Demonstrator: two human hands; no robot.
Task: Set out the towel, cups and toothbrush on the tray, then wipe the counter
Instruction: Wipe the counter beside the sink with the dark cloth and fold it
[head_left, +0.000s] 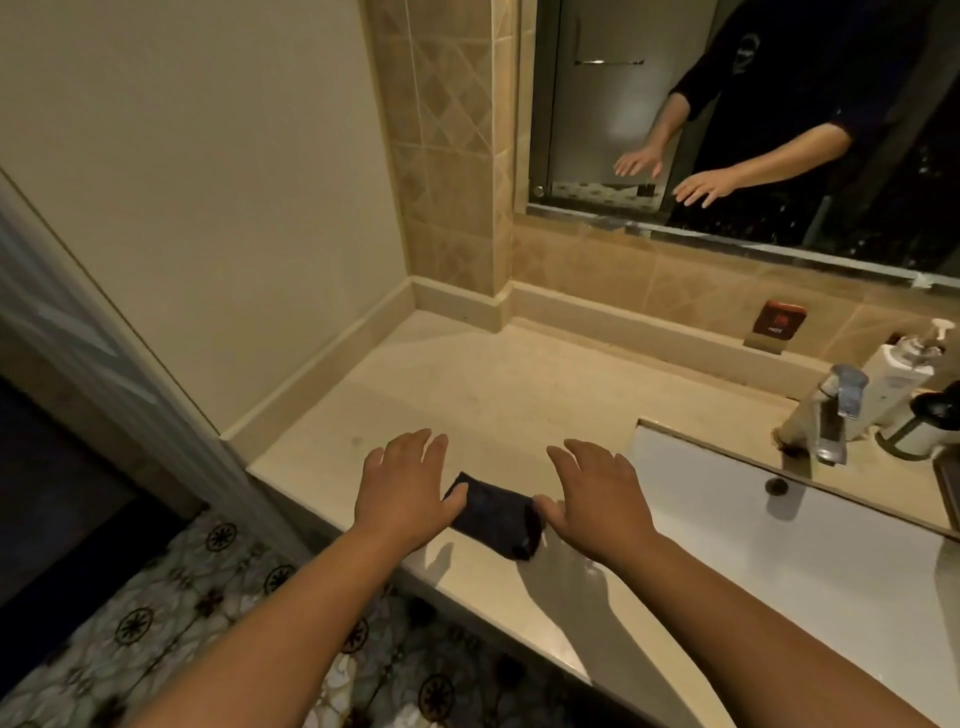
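Dark, one folded cloth (493, 522) lay on the worktop (467, 395). Two hands hovered flat above it. The left hand (402, 488) and right hand (597, 499) had fingers spread, gripping nothing.

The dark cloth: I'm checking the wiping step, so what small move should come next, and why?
Probably lower the right hand to grip the dark cloth. It lies folded near the counter front edge between both open hands, the left hand beside it, neither gripping.

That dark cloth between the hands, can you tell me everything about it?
The dark cloth is small, soft-looking and navy or black, folded into a rough rectangle. It lies flat near the front edge of the beige counter, left of the sink. The left hand and right hand hover spread at its two ends, thumbs at its edges.
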